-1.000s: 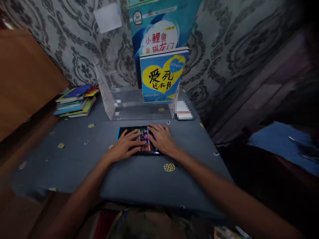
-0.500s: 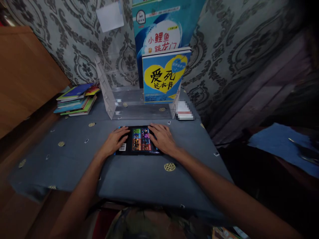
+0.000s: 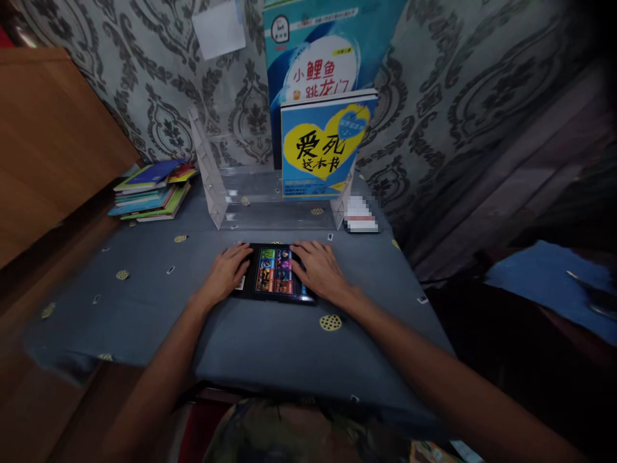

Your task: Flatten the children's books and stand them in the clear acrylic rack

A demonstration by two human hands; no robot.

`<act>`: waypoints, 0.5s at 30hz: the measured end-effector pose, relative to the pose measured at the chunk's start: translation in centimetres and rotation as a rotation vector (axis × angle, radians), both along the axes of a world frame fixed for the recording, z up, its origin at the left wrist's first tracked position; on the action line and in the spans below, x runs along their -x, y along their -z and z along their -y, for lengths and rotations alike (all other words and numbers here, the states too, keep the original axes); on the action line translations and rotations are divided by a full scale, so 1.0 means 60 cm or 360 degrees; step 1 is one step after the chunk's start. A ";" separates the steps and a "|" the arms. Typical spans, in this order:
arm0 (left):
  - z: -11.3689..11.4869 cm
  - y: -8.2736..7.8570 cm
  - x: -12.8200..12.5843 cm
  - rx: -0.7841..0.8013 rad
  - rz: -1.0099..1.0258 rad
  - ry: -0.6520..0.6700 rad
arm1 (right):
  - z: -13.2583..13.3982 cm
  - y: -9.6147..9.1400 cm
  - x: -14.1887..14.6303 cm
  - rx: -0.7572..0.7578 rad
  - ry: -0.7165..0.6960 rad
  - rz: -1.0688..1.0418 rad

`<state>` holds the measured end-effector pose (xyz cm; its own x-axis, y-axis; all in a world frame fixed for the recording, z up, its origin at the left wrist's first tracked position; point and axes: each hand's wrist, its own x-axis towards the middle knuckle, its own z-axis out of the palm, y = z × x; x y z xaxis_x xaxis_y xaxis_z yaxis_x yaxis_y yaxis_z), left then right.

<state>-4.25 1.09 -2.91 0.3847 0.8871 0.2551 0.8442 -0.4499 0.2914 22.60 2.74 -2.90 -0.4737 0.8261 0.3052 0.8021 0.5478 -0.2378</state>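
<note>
A thin black book (image 3: 274, 273) with a grid of small coloured pictures lies flat on the table, directly in front of me. My left hand (image 3: 228, 271) rests over its left end, fingers stretched across the cover, hiding most of a white barcode patch (image 3: 240, 283). On the right end lies my right hand (image 3: 319, 267), fingers spread and thumb side towards the pictures. Both palms cover the book's side edges, so I cannot see whether any fingertip reaches underneath.
Behind the book stands a clear acrylic rack (image 3: 250, 215) holding a blue book with a yellow heart (image 3: 321, 148) and a larger teal book (image 3: 332, 38). Several books (image 3: 152, 190) are stacked at the left. A blurred-out white item (image 3: 361, 215) sits right of the rack, on the blue-grey tablecloth (image 3: 144, 308).
The black book has turned slightly, its right end nearer to me. My left hand now covers more of the barcode. The whole view has shifted a little.
</note>
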 end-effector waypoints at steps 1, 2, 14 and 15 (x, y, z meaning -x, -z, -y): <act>0.000 0.001 0.001 -0.0002 -0.0007 -0.0002 | 0.002 -0.003 0.000 0.0002 0.0007 0.0025; 0.000 0.001 0.001 -0.0006 -0.0013 -0.0006 | 0.004 -0.006 0.001 0.0002 0.0018 0.0049; 0.033 -0.033 -0.056 -0.0085 -0.0491 -0.0244 | 0.061 -0.047 0.036 0.0118 -0.0056 0.0242; 0.034 -0.032 -0.060 -0.0094 -0.0467 -0.0221 | 0.069 -0.045 0.040 0.0117 -0.0105 0.0231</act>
